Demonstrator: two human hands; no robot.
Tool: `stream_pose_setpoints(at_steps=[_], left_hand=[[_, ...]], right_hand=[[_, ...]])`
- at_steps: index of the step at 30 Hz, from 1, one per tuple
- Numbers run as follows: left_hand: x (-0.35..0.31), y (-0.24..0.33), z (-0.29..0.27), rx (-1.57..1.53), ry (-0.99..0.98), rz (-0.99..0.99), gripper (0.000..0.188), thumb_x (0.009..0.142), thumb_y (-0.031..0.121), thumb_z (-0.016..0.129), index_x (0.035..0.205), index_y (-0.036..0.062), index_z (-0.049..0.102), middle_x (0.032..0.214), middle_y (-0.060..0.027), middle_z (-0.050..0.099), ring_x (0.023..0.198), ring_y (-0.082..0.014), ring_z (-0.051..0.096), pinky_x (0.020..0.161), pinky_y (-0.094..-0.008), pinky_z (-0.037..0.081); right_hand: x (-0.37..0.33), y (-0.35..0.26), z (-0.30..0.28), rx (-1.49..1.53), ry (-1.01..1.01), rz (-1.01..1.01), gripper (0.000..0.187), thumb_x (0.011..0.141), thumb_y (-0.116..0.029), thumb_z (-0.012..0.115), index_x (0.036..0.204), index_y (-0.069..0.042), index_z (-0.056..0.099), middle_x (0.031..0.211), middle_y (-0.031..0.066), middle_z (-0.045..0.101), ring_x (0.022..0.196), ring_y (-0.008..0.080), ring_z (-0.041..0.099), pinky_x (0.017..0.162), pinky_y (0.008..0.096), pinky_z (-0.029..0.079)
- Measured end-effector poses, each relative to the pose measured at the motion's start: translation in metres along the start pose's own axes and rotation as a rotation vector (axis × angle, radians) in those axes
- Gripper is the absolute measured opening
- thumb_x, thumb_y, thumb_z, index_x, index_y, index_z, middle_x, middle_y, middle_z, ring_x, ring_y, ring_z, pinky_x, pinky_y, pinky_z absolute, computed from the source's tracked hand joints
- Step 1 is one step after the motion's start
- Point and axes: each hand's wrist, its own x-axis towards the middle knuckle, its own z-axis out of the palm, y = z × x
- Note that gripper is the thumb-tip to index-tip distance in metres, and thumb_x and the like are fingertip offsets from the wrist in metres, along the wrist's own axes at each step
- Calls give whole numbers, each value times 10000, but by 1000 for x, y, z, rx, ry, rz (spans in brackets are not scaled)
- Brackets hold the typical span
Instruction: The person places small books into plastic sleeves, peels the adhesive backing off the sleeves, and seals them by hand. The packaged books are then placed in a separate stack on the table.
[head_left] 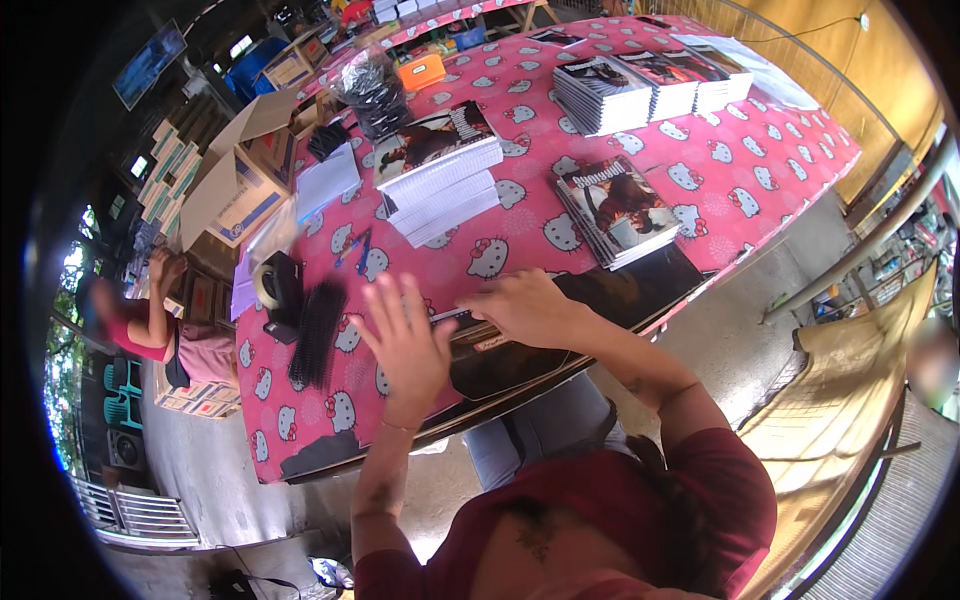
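My left hand [404, 348] is raised over the near edge of the table, fingers spread, holding nothing. Beside it lies a bundle of black plastic binding combs [318, 335], partly blurred. My right hand [530, 310] rests palm down at the table's edge with its fingers bent together. A thin pale edge shows by its fingertips; what it grips, if anything, is hidden. Beneath that hand a dark flat sheet [520, 372] lies along the edge. Beyond the right hand sits a short stack of booklets [622, 208] with pictured covers.
The table [740, 155] has a pink patterned cover. Further booklets [445, 140] are fanned in the middle, with taller stacks [600, 95] behind. Left are a tape dispenser [282, 290], blue pens [358, 250] and an open carton [240, 190]. Another person [150, 325] sits at far left.
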Motion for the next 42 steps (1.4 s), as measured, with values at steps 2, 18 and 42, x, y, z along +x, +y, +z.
stream_pose_setpoints(at_steps=[2,18,42], left_hand=[[-31,-16,5,-5,-85,158,809,1027,556,420,1543,-60,320,1577,-299,353,1491,-475,292,1180,-702,121],[13,-24,-21,-99,-125,239,911,922,534,615,1508,-108,343,1581,-337,308,1500,-494,251,1189,-660,162],[44,-10,-27,-7,-151,287,862,934,475,605,1494,-125,341,1573,-343,314,1493,-491,272,1179,-683,163]], right_hand=[[20,-6,11,48,125,-14,372,880,-279,674,1245,-210,695,978,49,735,856,289,729,701,454,565],[34,-17,17,193,214,-8,363,951,-319,626,1237,-99,664,831,164,720,811,362,718,730,487,555],[8,9,80,1134,619,120,202,887,-84,795,1058,-10,718,785,-4,687,697,30,530,631,230,452]])
